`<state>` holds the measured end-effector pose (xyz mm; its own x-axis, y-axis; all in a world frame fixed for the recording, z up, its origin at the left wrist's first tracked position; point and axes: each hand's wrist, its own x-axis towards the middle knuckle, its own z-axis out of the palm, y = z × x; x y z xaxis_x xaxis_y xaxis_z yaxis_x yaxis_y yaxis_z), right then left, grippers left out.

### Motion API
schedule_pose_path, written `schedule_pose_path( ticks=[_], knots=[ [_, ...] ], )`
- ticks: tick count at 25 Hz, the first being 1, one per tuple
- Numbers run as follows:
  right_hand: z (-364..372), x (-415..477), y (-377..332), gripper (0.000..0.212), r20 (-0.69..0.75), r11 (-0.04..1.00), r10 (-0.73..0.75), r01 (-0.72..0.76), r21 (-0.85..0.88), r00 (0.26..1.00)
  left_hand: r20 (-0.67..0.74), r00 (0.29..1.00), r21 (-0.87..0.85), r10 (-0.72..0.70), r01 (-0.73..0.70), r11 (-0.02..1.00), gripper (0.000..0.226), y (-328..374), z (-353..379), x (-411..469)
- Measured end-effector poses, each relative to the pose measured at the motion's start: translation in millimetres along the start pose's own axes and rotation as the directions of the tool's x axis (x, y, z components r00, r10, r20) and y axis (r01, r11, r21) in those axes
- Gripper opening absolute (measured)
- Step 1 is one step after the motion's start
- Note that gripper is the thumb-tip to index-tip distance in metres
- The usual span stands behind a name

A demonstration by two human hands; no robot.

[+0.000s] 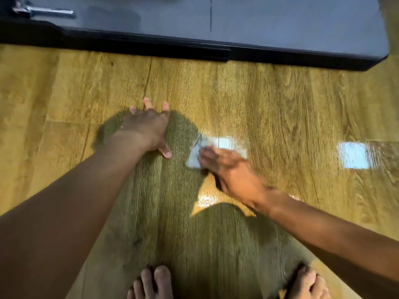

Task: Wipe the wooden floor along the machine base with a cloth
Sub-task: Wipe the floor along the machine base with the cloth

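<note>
**A:** Where's the cloth?

**B:** The small white-grey cloth (194, 157) is on the glossy yellow-brown wooden plank floor (280, 100), near the middle of the view. It sits under the fingertips of the right hand (228, 171) and pokes out past them to the left. It is well short of the machine, with a broad strip of bare planks between.

**A:** And the grip on it?

**B:** The right hand's grip is closed on the cloth, fingers bent over it and holding it down against the boards. That hand is blurred, so I can't make out the finer finger placement.

**A:** The other hand?

**B:** The left hand (146, 128) is flat on the floor, just left of the cloth but not touching it. Its grip is apart, the fingers spread towards the machine and the thumb (166, 152) pointing at the cloth. It holds nothing.

**A:** What does the machine look like?

**B:** A dark grey glossy machine base (280, 24) runs across the top, with a black lower skirt (151, 45) meeting the floor. A chrome metal lever (47, 12) shows at its top-left corner.

**A:** Anything else?

**B:** Two bare feet at the bottom edge, the left foot (151, 283) and the right foot (306, 284). A dark shadow (183, 234) lies on the planks between the arms. A bright rectangular reflection (354, 155) shines on the floor to the right.
</note>
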<state>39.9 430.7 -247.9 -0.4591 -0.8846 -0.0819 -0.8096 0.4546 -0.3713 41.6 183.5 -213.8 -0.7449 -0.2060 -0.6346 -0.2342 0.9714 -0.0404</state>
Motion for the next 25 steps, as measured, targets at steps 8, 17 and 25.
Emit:
schedule_pose_path(
  ticks=[8, 17, 25],
  knots=[
    [-40, 101, 82, 0.048, -0.139, 0.971, 0.234, -0.238, -0.014, 0.962, 0.027, 1.0, -0.098, -0.009, 0.011, 0.995, 0.137, 1, -1, 2],
    [-41, 119, 92, 0.041, -0.137, 0.99, 0.123, -0.132, -0.057, 0.983, 0.041, 0.999, -0.095, -0.01, 0.013, 0.995, 0.139, 4, 2, 8],
    [-27, 113, 63, 0.056, -0.086, 0.996, 0.079, -0.082, -0.033, 0.993, 0.005, 1.0, -0.108, -0.013, 0.013, 0.994, 0.136, 1, 5, 4]
  ],
)
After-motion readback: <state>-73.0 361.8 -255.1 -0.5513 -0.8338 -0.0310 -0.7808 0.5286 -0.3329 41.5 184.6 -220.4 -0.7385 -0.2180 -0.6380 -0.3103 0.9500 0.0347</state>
